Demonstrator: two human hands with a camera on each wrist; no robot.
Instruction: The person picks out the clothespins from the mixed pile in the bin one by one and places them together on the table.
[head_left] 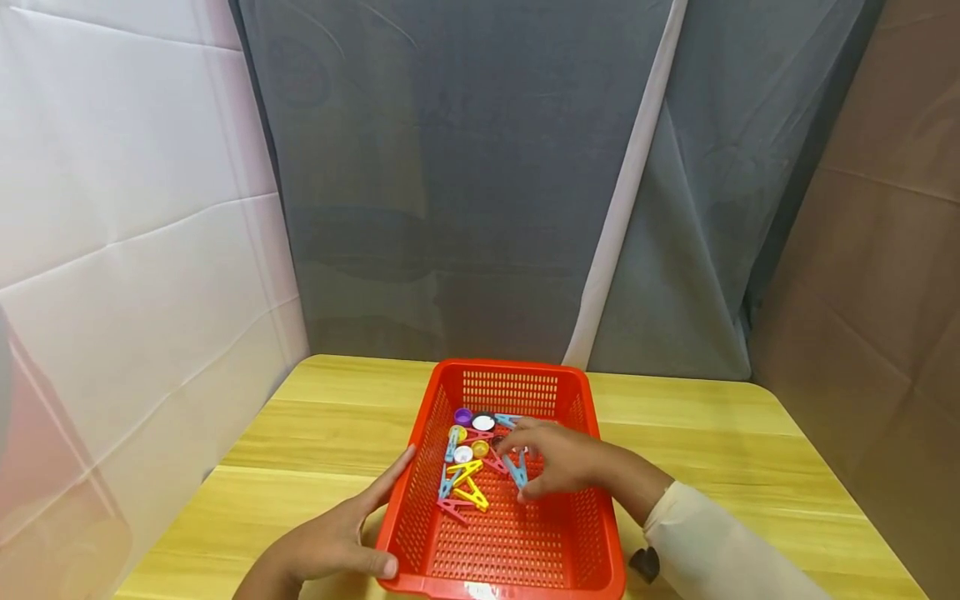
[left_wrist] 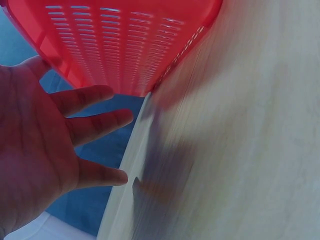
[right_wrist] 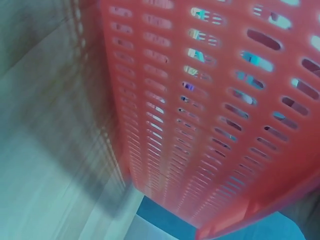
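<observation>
A red plastic basket [head_left: 517, 560] with slotted walls holds small clothespins and round bottle caps. My left hand [head_left: 337, 533] rests at its left side, thumb on the near left corner and index finger along the rim. In the left wrist view, the other fingers [left_wrist: 100, 124] of this hand are straight and spread beside the basket wall [left_wrist: 107, 45]. My right hand [head_left: 558, 458] reaches over the right rim into the basket. Its thumb and fingers stand apart around a blue clothespin [head_left: 518, 472]. Through the slots of the basket wall [right_wrist: 170, 115], bits of the contents show in the right wrist view.
Left of the right hand lie yellow clothespins [head_left: 472, 495], a pink clothespin [head_left: 453, 510], a purple cap [head_left: 462, 416] and a white cap [head_left: 462, 454]. The basket stands on a wooden table [head_left: 337, 425]. Grey cloth [head_left: 465, 183] hangs behind, with pale cloth [head_left: 135, 208] at the left.
</observation>
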